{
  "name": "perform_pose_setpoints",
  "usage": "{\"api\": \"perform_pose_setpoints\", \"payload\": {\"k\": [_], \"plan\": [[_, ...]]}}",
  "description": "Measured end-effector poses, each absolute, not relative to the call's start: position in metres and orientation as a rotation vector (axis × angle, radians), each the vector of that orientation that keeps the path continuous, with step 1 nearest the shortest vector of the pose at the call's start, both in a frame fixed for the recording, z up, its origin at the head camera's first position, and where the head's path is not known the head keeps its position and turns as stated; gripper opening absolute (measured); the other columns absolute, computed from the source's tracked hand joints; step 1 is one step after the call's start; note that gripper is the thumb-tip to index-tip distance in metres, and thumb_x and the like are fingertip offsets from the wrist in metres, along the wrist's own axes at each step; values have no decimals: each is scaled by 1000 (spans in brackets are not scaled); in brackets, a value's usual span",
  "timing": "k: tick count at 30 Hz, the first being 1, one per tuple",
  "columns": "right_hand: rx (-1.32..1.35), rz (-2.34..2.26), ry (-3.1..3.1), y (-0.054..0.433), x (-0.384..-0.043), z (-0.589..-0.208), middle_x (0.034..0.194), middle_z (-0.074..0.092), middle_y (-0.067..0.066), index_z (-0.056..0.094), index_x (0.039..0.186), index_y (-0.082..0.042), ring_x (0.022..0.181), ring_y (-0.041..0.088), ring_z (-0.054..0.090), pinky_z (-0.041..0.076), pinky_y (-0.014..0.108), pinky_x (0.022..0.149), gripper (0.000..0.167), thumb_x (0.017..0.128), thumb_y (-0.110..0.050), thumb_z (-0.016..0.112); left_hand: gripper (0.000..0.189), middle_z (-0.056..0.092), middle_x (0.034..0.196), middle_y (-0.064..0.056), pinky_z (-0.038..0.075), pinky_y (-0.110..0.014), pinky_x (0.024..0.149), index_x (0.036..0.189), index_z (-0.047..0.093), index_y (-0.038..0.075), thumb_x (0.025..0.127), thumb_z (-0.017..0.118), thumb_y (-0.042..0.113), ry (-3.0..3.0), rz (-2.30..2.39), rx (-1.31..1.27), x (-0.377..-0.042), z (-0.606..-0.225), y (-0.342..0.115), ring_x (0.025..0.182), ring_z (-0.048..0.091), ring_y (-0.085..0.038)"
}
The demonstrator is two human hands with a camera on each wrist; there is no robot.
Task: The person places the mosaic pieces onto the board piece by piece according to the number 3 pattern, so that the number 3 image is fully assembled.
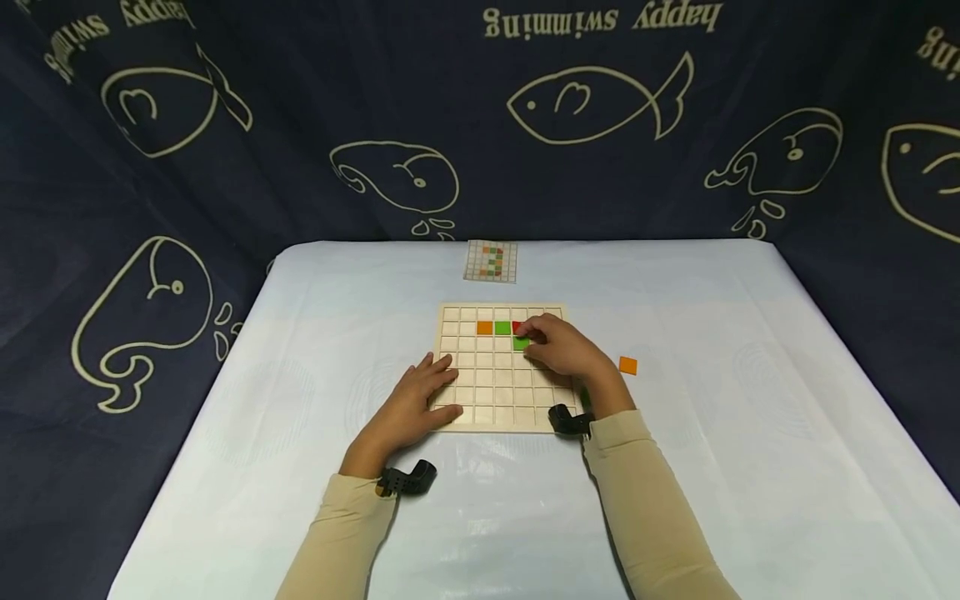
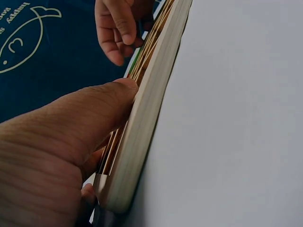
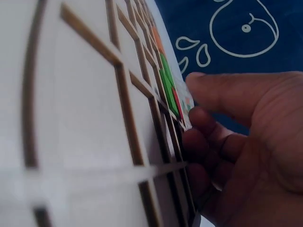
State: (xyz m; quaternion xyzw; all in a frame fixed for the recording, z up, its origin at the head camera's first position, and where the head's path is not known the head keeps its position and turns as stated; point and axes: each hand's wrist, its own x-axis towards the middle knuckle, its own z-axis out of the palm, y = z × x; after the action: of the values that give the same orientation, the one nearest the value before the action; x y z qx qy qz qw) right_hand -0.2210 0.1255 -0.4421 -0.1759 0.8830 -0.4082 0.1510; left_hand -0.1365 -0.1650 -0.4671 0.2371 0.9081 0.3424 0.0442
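Observation:
A wooden grid board (image 1: 483,398) lies on the table, its cells set off by raised strips. In one upper row sit an orange tile (image 1: 485,328), a green tile (image 1: 502,328) and a partly covered red tile (image 1: 517,327). Below the red one is another green tile (image 1: 521,343). My right hand (image 1: 558,345) hovers over these last two, thumb and index finger apart at their right side; the right wrist view shows nothing between the fingers. My left hand (image 1: 411,408) rests with spread fingers on the board's left edge, its thumb (image 2: 106,101) over the rim.
Behind the board lies a pattern card (image 1: 491,262) printed with a coloured grid. An orange tile (image 1: 628,366) is on the table to the right. Something green (image 1: 585,397) shows beside the board, partly under my right wrist. A dark fish-print cloth (image 1: 300,100) hangs behind the table.

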Motion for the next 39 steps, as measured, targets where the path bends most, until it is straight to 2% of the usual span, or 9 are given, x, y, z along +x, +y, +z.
{"api": "perform_pose_setpoints", "payload": {"k": [9, 18, 26, 33, 39], "plan": [[-543, -1364, 2429, 135, -216, -435, 128, 56, 14, 58, 130, -3, 108, 29, 54, 45, 46, 91, 29, 102, -9, 55, 62, 36, 157, -13, 13, -55, 119, 142, 53, 1, 91, 72, 29, 2781, 1025, 725, -135, -467, -168, 149, 18, -35], [-504, -1312, 2518, 155, -209, -424, 128, 56, 17, 58, 129, -1, 112, 32, 55, 45, 49, 93, 29, 101, -7, 55, 62, 36, 157, -13, 13, -56, 118, 142, 53, 0, 91, 73, 29, 2786, 1027, 721, -135, -466, -166, 149, 19, -36], [-401, -1262, 2579, 183, -208, -429, 125, 58, 16, 59, 127, -2, 108, 32, 56, 46, 44, 86, 28, 100, -7, 56, 62, 36, 156, -14, 13, -56, 119, 142, 53, -1, 91, 73, 28, 2769, 1036, 719, -135, -466, -165, 148, 18, -36], [-397, -1140, 2649, 206, -207, -438, 121, 61, 16, 61, 123, -1, 106, 32, 55, 44, 47, 92, 27, 97, -5, 59, 61, 36, 156, -14, 13, -56, 119, 142, 53, 0, 91, 73, 28, 2767, 1041, 718, -135, -466, -165, 148, 18, -36], [-421, -1130, 2613, 212, -206, -441, 118, 61, 16, 61, 122, 0, 102, 30, 54, 44, 46, 92, 27, 95, -4, 62, 62, 36, 157, -14, 13, -56, 119, 143, 52, 0, 91, 73, 28, 2776, 1026, 719, -136, -466, -165, 149, 18, -36]]}}
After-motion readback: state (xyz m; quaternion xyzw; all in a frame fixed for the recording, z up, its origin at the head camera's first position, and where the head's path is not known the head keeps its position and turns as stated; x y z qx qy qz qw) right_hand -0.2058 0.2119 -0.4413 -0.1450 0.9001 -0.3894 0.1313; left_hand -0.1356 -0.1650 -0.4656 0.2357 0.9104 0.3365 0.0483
